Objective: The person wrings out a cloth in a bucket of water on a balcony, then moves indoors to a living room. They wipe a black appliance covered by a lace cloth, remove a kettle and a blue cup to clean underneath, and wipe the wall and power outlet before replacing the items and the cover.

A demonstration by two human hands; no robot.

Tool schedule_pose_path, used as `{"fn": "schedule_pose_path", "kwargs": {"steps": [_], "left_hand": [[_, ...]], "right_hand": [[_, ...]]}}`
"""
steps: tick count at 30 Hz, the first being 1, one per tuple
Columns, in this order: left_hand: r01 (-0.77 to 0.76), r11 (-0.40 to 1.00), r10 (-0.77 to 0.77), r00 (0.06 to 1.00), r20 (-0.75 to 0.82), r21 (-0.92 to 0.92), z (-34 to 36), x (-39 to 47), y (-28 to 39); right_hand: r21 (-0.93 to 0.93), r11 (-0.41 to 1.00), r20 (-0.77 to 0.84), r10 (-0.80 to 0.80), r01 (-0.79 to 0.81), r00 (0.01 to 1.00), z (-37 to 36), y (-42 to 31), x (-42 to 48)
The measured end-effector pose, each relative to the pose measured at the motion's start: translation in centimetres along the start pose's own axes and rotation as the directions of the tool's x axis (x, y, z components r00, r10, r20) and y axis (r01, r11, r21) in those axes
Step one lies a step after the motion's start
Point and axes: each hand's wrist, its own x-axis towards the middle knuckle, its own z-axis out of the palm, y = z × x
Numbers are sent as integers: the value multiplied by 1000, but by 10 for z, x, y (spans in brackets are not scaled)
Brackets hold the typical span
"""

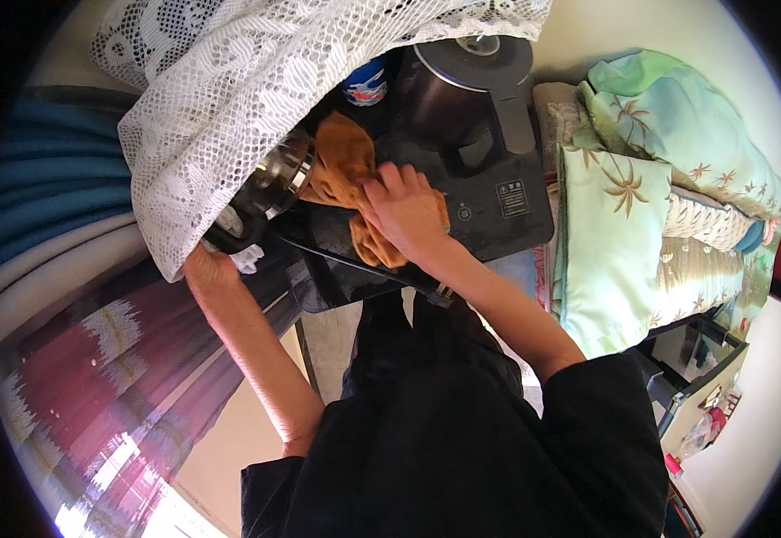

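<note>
An orange-brown cloth (pixel 347 151) lies bunched on a glossy black appliance base (pixel 478 235). My right hand (pixel 404 208) grips the cloth and presses it on that surface. Left of the cloth, a glass pot (pixel 283 171) with a shiny metal band and a dark handle (pixel 246 232) is partly covered by a white lace cloth (pixel 229 101). My left hand (pixel 212 265) reaches in beneath the lace, close to the handle. Its fingers are hidden, so its grip does not show. A bit of white cloth (pixel 249 259) pokes out beside the wrist.
A dark electric kettle (pixel 444 87) stands at the back of the base, beside a blue can (pixel 367 84). Folded green bedding (pixel 616 242) with palm prints is stacked on the right. Blue and purple curtains (pixel 94 336) hang along the left. A black cable (pixel 337 252) crosses the front.
</note>
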Motion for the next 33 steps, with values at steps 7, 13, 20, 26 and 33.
{"fn": "schedule_pose_path", "kwargs": {"steps": [7,13,20,26,33], "left_hand": [[-11,999,9,999,36,42,20,-18,-21],[-42,993,36,998,53,110,13,-46,-18],[-31,967,10,996,84,253,-6,-99,-30],[-8,928,-38,993,115,373,-8,-112,-47],[-68,887,-36,976,215,457,-29,-140,0]], "right_hand": [[-14,979,69,206,-205,976,-51,35,-39],[53,959,43,275,-277,961,-60,53,-52],[31,935,58,352,-354,934,-81,68,-63],[32,924,33,380,-381,924,-88,79,-73],[73,904,37,419,-421,907,-89,79,-72]]}}
